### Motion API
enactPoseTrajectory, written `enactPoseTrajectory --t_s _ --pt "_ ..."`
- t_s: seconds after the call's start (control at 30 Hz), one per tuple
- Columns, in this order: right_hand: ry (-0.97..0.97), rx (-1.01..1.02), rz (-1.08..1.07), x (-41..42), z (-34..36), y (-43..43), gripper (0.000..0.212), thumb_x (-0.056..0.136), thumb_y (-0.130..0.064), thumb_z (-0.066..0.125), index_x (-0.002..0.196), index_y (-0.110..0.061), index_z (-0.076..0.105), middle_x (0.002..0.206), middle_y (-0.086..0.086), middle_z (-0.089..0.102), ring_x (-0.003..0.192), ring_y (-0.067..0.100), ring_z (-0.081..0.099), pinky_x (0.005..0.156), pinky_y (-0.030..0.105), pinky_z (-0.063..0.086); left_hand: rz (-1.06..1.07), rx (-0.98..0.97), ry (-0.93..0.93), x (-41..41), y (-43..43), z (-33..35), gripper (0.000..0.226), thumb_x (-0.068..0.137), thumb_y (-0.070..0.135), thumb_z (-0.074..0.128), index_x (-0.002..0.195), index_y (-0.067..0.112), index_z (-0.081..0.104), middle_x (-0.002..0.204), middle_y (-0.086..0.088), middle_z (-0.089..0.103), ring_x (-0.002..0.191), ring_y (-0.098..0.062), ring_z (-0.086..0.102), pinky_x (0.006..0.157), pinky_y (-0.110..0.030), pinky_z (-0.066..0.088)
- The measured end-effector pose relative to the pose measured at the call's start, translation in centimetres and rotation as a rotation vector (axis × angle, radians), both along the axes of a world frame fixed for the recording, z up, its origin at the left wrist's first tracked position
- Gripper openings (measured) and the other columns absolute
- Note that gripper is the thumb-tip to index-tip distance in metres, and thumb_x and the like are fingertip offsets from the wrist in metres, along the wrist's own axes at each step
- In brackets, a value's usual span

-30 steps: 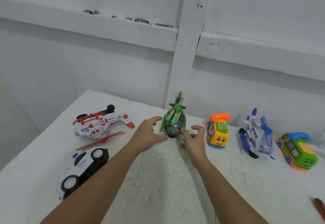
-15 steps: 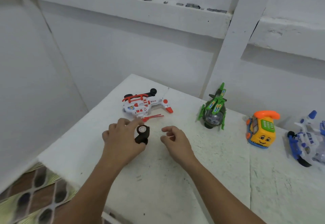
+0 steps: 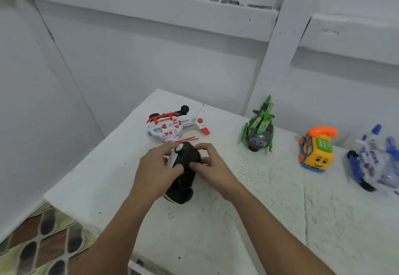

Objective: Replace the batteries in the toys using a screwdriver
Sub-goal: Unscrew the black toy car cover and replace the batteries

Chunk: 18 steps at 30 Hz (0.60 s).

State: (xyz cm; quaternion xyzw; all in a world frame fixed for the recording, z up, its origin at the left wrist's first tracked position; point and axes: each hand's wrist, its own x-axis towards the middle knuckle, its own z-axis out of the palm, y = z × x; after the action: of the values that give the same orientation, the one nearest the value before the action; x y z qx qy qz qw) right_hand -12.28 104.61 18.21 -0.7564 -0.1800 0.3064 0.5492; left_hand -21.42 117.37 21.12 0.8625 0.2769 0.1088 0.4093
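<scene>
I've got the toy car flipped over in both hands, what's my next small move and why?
Probably hold the toy car steady with your left hand and free your right hand to fetch a screwdriver. The car's dark underside faces up, both hands grip it, and no screwdriver is in view.

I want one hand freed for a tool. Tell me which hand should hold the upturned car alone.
Left, probably. The left hand wraps the side of the car; the right hand only pinches it with thumb and fingertips.
</scene>
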Motion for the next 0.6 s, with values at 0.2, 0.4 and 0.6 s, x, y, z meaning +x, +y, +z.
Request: enactPoseTrajectory --t_s 0.2,0.4,0.6 --pt "0.086 0.177 -0.125 1.0 1.8 -9.0 0.056 0.09 0.001 0.06 0.125 -0.043 0.051 0.126 0.005 0.054 0.098 0.021 0.066 0.068 0.042 0.058 -0.117 -0.516 -0.169 2.6 -6.1 -0.3 0.05 0.079 0.004 0.074 0.113 0.039 0.061 0.106 0.004 0.062 0.087 -0.014 0.067 0.066 -0.034 0.059" --pt "-0.066 0.137 -0.337 0.3 3.1 -20.3 0.052 0.09 0.0 0.063 0.122 -0.04 0.057 0.12 -0.003 0.058 0.087 0.024 0.065 0.067 0.046 0.058 -0.351 -0.746 -0.156 5.2 -15.7 -1.0 0.047 0.084 0.005 0.071 0.115 0.038 0.056 0.111 -0.005 0.06 0.085 -0.019 0.072 0.069 -0.047 0.06" --pt "-0.165 0.113 -0.466 -1.6 3.1 -31.2 0.05 0.088 0.003 0.064 0.12 -0.035 0.06 0.121 0.001 0.06 0.075 0.017 0.059 0.065 0.035 0.056 -0.557 -0.858 -0.018 5.9 -25.5 -1.2 0.047 0.087 0.01 0.069 0.115 0.041 0.048 0.121 -0.005 0.055 0.091 -0.017 0.069 0.068 -0.046 0.061"
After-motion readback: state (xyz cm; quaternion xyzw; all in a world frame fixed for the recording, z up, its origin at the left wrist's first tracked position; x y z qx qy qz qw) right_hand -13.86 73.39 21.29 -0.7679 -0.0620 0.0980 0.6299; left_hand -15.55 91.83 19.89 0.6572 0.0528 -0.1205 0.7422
